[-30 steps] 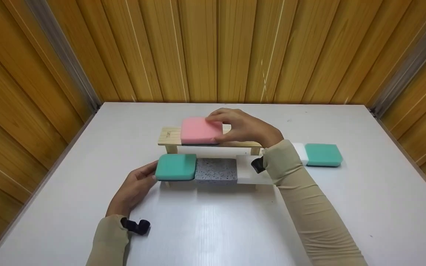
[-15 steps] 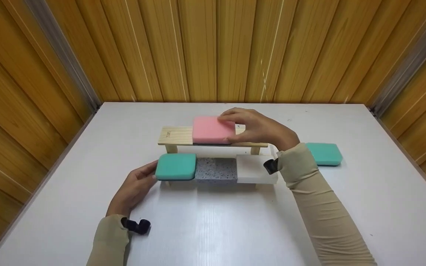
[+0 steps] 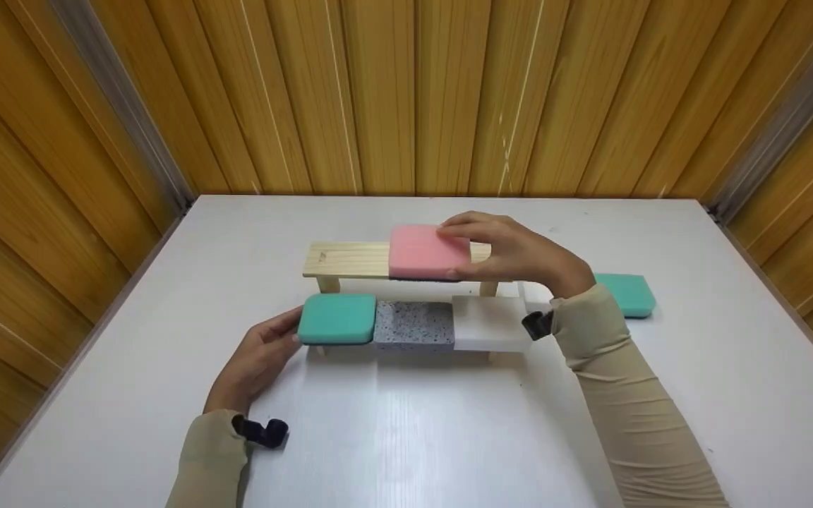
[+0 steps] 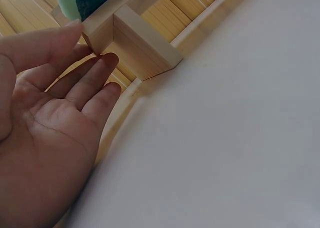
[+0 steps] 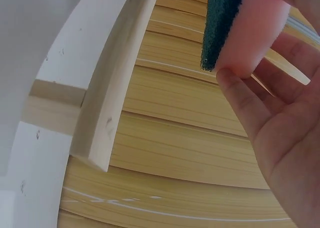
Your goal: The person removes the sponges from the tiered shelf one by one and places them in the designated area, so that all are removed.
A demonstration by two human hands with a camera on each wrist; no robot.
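Note:
My right hand (image 3: 519,254) pinches a pink sponge (image 3: 426,250) between thumb and fingers, over the upper plank (image 3: 350,259) of a wooden stand. In the right wrist view the sponge's dark green scouring pad (image 5: 220,26) faces the plank, with a gap between them. My left hand (image 3: 255,360) is at the left end of the lower tier, beside a green sponge (image 3: 336,317). The left wrist view has its thumb tip and loosely extended fingers touching the plank's end (image 4: 102,36). A grey speckled sponge (image 3: 414,326) and a white sponge (image 3: 489,321) continue that row.
Another green sponge (image 3: 625,295) lies on the white table (image 3: 392,437) to the right, partly behind the right sleeve. Wood-patterned walls (image 3: 413,99) enclose the table at the back and sides.
My right hand has moved rightward along the upper plank with the pink sponge, uncovering more of the plank's left part. The left hand and the lower row have stayed put.

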